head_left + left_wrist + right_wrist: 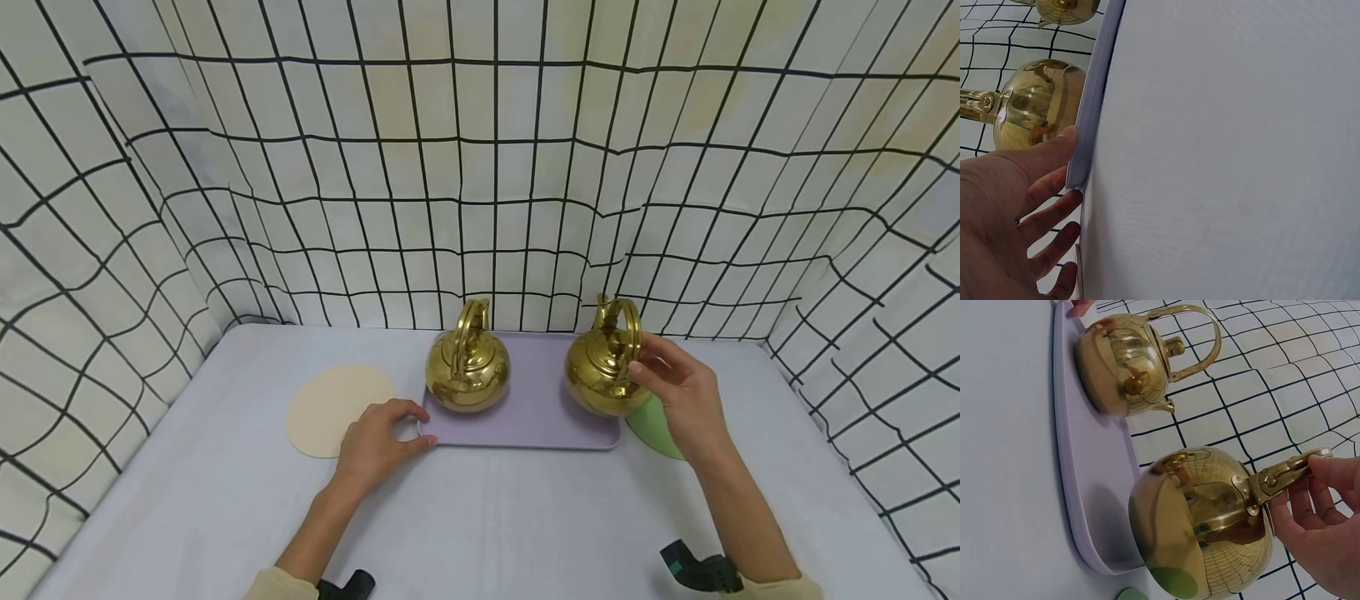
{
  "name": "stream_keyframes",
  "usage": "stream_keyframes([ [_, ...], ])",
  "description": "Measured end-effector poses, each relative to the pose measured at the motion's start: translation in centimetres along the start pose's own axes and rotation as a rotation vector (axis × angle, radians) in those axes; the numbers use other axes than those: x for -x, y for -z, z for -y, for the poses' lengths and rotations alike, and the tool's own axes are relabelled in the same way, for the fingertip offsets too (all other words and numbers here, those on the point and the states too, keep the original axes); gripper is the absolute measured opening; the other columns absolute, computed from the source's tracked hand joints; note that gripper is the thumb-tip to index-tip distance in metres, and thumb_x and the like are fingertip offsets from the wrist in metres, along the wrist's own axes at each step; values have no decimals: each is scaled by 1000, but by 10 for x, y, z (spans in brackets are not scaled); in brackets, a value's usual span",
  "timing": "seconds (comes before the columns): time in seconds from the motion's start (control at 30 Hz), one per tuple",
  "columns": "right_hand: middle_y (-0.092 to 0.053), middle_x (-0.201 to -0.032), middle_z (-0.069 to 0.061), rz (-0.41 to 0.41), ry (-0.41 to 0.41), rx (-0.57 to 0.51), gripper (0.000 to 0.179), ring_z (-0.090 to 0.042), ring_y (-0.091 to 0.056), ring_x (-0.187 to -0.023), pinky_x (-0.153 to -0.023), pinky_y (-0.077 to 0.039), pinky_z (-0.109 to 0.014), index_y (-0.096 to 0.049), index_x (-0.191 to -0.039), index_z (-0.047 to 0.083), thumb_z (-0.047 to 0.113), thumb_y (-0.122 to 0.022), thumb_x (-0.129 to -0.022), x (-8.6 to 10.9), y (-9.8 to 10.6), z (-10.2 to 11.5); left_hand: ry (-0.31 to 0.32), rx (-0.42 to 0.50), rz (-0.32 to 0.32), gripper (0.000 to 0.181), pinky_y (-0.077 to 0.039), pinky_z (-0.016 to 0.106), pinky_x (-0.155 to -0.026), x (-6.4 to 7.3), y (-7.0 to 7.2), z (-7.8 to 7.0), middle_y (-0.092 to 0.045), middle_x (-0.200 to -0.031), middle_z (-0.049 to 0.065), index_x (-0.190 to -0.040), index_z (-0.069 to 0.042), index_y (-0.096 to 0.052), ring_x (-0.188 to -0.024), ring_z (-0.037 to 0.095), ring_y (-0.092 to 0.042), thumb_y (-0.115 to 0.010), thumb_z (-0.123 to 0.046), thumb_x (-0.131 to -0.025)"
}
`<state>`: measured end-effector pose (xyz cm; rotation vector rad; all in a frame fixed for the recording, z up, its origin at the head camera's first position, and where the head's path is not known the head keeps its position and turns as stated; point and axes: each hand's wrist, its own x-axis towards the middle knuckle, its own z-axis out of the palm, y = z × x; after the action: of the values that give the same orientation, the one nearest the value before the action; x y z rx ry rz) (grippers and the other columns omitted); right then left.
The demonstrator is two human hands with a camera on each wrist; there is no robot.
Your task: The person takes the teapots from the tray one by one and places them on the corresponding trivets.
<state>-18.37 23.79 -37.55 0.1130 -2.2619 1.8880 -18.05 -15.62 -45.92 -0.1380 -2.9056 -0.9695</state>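
Observation:
Two shiny brass-coloured kettles with raised handles are at a lilac tray (536, 425). My right hand (678, 392) holds the right kettle (600, 371) by its handle, thumb on one side and fingers on the other. That kettle hangs over the tray's right end, and its shadow falls on the tray in the right wrist view. The left kettle (467, 375) stands upright on the tray's left part. At the tray's front left corner my left hand (378, 442) grips the rim between thumb and index finger, with the other fingers spread beside it.
A cream round mat (330, 408) lies left of the tray, partly behind the left hand. A green round mat (656, 429) lies to the right, partly covered by the right hand and kettle. White cloth walls with black grid lines (495, 200) surround the white table (495, 517).

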Motion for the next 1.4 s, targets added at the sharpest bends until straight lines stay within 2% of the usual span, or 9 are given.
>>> stream_keyframes([
  [0.17,-67,-110,14,-8,5,0,47,2,-66,-115,-96,-53,-10,-60,-143,3,10,-72,-98,0,3,0,4,1,1,28,-51,57,-104,0,1,0,-76,-124,1,-106,-23,-78,-126,35,-65,-88,-34,-82],
  [0.67,-67,-115,16,-3,0,50,46,3,-64,-117,-96,-52,-8,-61,-143,7,14,-72,-99,5,11,-4,-2,12,6,29,-50,58,-106,1,-3,3,-76,-126,1,-106,-24,-78,-129,35,-64,-88,-35,-81],
  [0.9,-69,-116,15,-7,12,-21,45,2,-65,-115,-94,-53,-9,-62,-141,4,10,-73,-97,4,14,-1,-13,9,-9,28,-51,58,-104,-1,-3,3,-77,-123,1,-106,-23,-77,-126,35,-65,-88,-34,-82],
  [1.4,-69,-112,17,-29,-11,-10,48,4,-65,-113,-94,-51,-6,-62,-142,6,12,-75,-96,5,19,-2,-11,12,-9,28,-51,57,-103,0,-1,2,-77,-120,0,-106,-23,-78,-125,34,-66,-88,-34,-82],
])
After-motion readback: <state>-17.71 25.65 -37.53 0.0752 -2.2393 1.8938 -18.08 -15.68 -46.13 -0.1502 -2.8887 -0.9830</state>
